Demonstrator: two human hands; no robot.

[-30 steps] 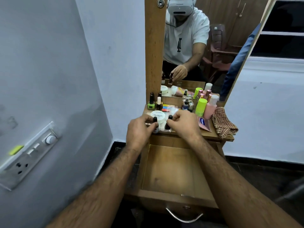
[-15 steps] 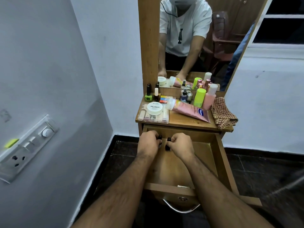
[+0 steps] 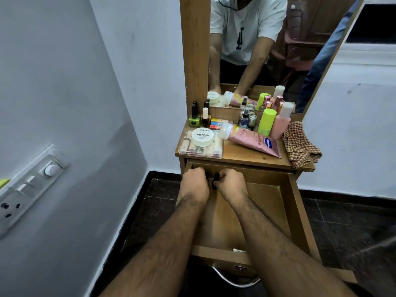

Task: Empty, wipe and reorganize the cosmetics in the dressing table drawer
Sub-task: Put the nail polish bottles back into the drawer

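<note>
The wooden drawer [image 3: 267, 202] of the dressing table stands pulled out, its floor bare. My left hand [image 3: 194, 181] and my right hand [image 3: 231, 183] are at the drawer's back left corner. Each is closed on a small nail polish bottle; the right one's black cap [image 3: 216, 177] shows between the hands, the left one is almost hidden. On the tabletop [image 3: 246, 155] stand a white nail polish remover tub [image 3: 203, 137] on a clear case, a pink lotion tube [image 3: 252, 141], a lime bottle [image 3: 266, 122], a pink bottle [image 3: 281, 121] and more polish bottles [image 3: 194, 116].
A checked cloth [image 3: 300, 144] lies at the tabletop's right edge. A mirror [image 3: 267, 50] rises behind the table and reflects a person. A wall with a switch panel [image 3: 27, 189] is close on the left. The drawer's metal handle [image 3: 233, 279] is near me.
Both hands lifted two small bottles off the tabletop and carried them down into the back left of the drawer. The camera tilted downward.
</note>
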